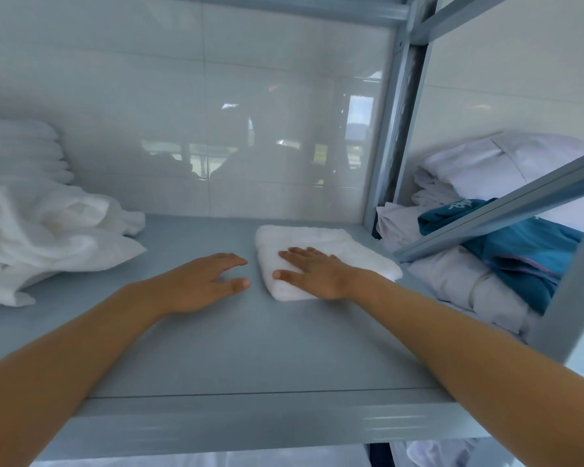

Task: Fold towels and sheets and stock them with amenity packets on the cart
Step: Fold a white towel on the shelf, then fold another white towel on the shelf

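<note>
**Folded towel pressed flat under the right hand on the grey shelf**

The folded towel (324,257), small, white and squared off, lies on the grey shelf (216,348) toward its right end, close to the metal upright (390,129) of the rack. The right hand (312,273) rests palm down on the near left part of it, fingers spread and laid flat across the cloth, thumb along the towel's near left edge. The hand is not gripping; it presses down with nothing pinched between the fingers.

Just left of that hand, with a narrow strip of bare shelf between them, the left hand (199,281) hovers or rests low over the shelf, palm down, fingers loosely extended and pointing toward the towel's left edge. It holds nothing and does not touch the towel. Whether its palm meets the shelf cannot be told.

Well to the left of both hands lies a loose white heap of unfolded towels (48,230), rumpled and spilling toward the middle of the shelf. Behind that heap, against the tiled wall (216,96), stands a stack of folded white towels (21,150), blurred.

To the right of the pressing hand, beyond the upright, the neighbouring bay holds piled pale sheets (486,163) with a teal cloth (520,247) lying among them, partly crossed by a slanted metal bar (503,210).
</note>
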`<state>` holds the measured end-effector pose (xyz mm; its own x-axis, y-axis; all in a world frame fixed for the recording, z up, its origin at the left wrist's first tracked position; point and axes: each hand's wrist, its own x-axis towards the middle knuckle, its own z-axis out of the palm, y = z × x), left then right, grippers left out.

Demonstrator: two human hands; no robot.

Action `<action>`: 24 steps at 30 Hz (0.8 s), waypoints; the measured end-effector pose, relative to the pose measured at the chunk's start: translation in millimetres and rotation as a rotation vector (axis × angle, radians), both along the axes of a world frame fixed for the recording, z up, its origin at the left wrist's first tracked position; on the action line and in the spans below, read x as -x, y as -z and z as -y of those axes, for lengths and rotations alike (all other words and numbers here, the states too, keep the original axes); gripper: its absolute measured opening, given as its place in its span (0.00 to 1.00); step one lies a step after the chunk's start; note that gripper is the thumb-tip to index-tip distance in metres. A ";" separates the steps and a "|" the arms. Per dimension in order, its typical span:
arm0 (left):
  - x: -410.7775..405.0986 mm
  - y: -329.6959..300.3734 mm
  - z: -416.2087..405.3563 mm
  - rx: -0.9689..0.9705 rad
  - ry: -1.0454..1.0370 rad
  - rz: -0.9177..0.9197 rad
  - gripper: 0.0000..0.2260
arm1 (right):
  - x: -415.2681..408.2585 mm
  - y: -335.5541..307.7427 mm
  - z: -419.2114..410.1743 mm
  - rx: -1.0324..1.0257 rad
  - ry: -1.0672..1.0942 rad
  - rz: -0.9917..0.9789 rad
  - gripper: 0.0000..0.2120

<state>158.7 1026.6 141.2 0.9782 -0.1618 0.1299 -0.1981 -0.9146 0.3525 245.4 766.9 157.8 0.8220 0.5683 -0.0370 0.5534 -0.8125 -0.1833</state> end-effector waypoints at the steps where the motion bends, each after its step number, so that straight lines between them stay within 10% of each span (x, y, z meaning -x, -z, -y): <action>1: -0.5 0.9 2.5 -0.017 0.007 -0.001 0.36 | -8.9 0.5 3.8 0.004 0.024 0.011 0.38; 24: 25.7 -20.4 -14.6 -0.249 -0.095 0.185 0.24 | -26.0 -13.2 18.5 -0.216 0.041 0.271 0.29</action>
<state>133.0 1041.2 161.6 0.9539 -0.1199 0.2751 -0.1475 -0.9857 0.0817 271.4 748.3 170.9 0.8076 0.5057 0.3032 0.5735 -0.7933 -0.2043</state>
